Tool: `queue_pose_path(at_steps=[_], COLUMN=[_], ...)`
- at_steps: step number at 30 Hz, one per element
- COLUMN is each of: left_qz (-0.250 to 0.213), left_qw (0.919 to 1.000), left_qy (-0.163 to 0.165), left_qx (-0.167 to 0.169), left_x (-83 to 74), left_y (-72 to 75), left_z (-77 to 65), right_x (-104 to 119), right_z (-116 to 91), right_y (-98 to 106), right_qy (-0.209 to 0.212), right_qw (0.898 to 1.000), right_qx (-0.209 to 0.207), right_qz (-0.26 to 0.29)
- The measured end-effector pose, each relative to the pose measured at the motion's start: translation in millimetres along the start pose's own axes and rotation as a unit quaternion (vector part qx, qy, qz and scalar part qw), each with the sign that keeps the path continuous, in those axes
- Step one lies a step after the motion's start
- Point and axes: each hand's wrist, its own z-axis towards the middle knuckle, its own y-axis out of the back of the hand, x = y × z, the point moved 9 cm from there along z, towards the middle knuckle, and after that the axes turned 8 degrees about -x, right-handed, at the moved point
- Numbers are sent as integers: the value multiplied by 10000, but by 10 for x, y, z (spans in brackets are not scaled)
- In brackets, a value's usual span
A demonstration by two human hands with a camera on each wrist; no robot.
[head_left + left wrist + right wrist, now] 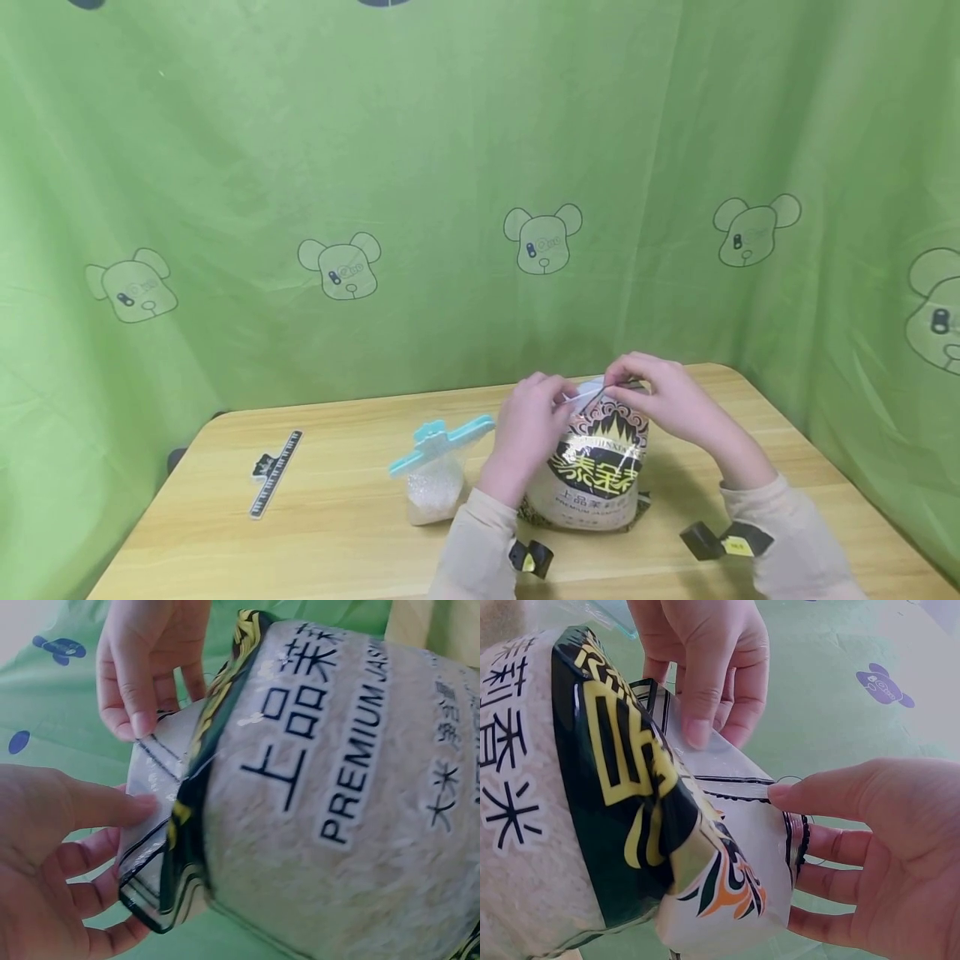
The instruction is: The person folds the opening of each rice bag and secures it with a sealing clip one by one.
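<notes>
A plump bag of jasmine rice (592,492) stands upright on the table, its top edge folded over. My left hand (528,425) pinches one side of that top, thumb on the near face and fingers behind, as the left wrist view shows. On the opposite side my right hand (667,396) pinches the top too; in the right wrist view its thumb (817,791) presses on the folded flap (735,847) with the fingers underneath. The printed front of the bag shows dark and gold lettering.
Left of the rice bag stands a small clear bag of white grains (435,492), closed by a turquoise sealing clip (442,446). Farther left on the wooden table (345,533) lies a black-and-white clip (275,475). A green curtain (450,333) hangs behind.
</notes>
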Motion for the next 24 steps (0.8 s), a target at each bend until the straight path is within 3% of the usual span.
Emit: queue_pose_path(at_steps=[14,24], left_qz=[87,182], left_qw=[9975,9962], left_qy=[268,179], left_qx=[640,828], left_x=[76,68], left_y=[33,41], left_z=[12,4], right_x=[-28,-18], right_z=[-3,-1], right_y=[-6,-6], right_qy=[39,38], right_qw=[10000,10000], right_qx=[-6,7], right_qz=[-37,-28])
